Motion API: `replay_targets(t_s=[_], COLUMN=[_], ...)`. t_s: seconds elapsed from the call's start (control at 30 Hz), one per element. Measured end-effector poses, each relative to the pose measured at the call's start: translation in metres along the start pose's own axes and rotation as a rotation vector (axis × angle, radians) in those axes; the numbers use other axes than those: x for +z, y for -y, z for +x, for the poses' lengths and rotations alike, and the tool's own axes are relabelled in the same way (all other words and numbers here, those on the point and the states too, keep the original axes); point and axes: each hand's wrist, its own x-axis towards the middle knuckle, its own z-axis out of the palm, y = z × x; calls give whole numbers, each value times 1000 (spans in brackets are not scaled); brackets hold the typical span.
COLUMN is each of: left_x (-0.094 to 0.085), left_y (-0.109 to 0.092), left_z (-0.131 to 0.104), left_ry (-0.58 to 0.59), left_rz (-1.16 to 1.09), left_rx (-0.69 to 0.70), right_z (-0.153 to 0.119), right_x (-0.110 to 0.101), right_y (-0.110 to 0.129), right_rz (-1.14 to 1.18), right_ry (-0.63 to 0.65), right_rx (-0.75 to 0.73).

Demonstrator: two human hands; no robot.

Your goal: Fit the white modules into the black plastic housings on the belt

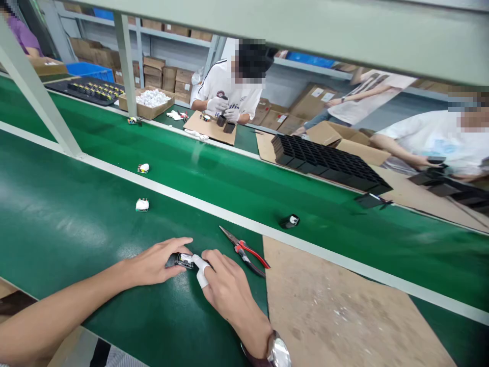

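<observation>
A small black plastic case (172,260) lies on its side in my left hand (156,262), the thumb and fingers curled round it. White and metallic parts of a circuit board (186,260) show at its open end, which faces right. My right hand (225,280) has white covers on its fingertips; thumb and forefinger press together at that open end. What its fingertips grip there is partly hidden. Just beyond it, red-and-black long-nose pliers (242,247) lie on the green bench (114,219). A loose circuit board (142,205) with a white top sits further left.
Past a pale rail (183,196) runs a green conveyor belt (229,173), carrying another circuit board (143,168) and a filled black case (293,220). A cardboard sheet (344,306) lies at right. Opposite, co-workers handle black cases near a block of cases (328,160). A metal post (49,97) rises left.
</observation>
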Motion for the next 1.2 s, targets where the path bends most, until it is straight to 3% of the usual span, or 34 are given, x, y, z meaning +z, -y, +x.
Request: replay_targets(t_s=[0.13,0.37,0.57,0.77,0.87,1.07,1.2], left_x=[-1,0,0,0,1,2,1], left_y=[-2,-1,-1,-1,-1,2,5], left_z=[0,0,-1,0,0,-1,-2], left_ry=[9,-4,3,4,8,-8,-26], left_rz=[3,6,22,52,74,101,182], left_rx=[-19,-9,-17,-14,-1,33,140], right_z=[-5,2,-5,-9,-9,-11,-18], right_x=[0,2,-4,-6,-5,-3,6], right_y=[-3,6,-5,-12,-13,-12,-22], right_rz=[62,-37,97,170,219,141,109], right_ry=[-93,18,-57,-52,-108,-45,-99], right_rx=[25,25,79,81,105,82,203])
